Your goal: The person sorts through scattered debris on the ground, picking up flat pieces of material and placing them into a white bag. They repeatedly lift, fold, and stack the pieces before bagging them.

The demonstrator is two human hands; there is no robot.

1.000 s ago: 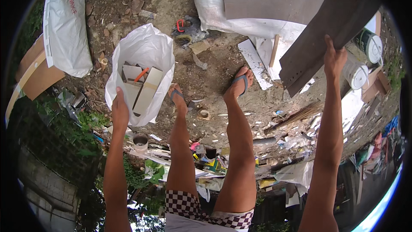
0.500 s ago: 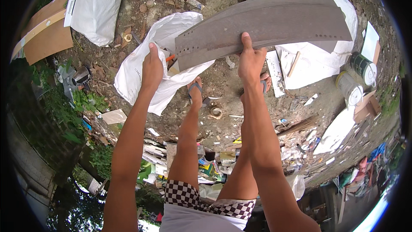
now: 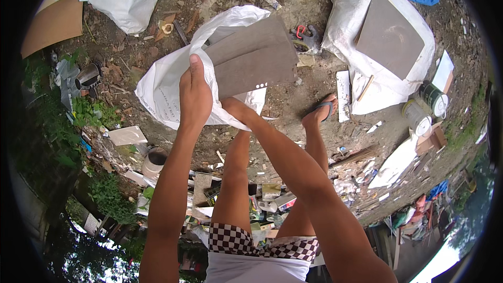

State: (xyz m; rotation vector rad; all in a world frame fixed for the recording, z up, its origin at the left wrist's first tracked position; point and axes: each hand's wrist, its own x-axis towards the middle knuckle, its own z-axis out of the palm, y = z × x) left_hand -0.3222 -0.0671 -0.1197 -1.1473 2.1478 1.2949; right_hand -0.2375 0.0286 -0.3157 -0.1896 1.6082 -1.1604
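Note:
The rim of a white woven sack (image 3: 162, 99) is gripped by my left hand (image 3: 196, 94), thumb up along its edge. Several stiff grey-brown sheets (image 3: 257, 63) stand partly inside the sack, their far ends sticking out of its mouth to the right. White shows through a short row of holes at their lower right edge. My right hand (image 3: 234, 108) is at the sack's near rim, against the lower side of the sheets. Its fingers are hidden behind the sheets and the sack, so their grip does not show.
Another grey sheet (image 3: 390, 36) lies on a full white sack (image 3: 340, 26) at the right. Beside it are a dark green can (image 3: 434, 94) and a white can (image 3: 417, 117). A grey glove (image 3: 310, 39) lies beyond the sheets. Scattered litter and cardboard (image 3: 57, 26) cover the ground.
The grey sheets have gone from the upper right, held across my right hand, down and left into the sack's mouth. My right hand has moved left to the sack's rim; my left hand keeps the sack.

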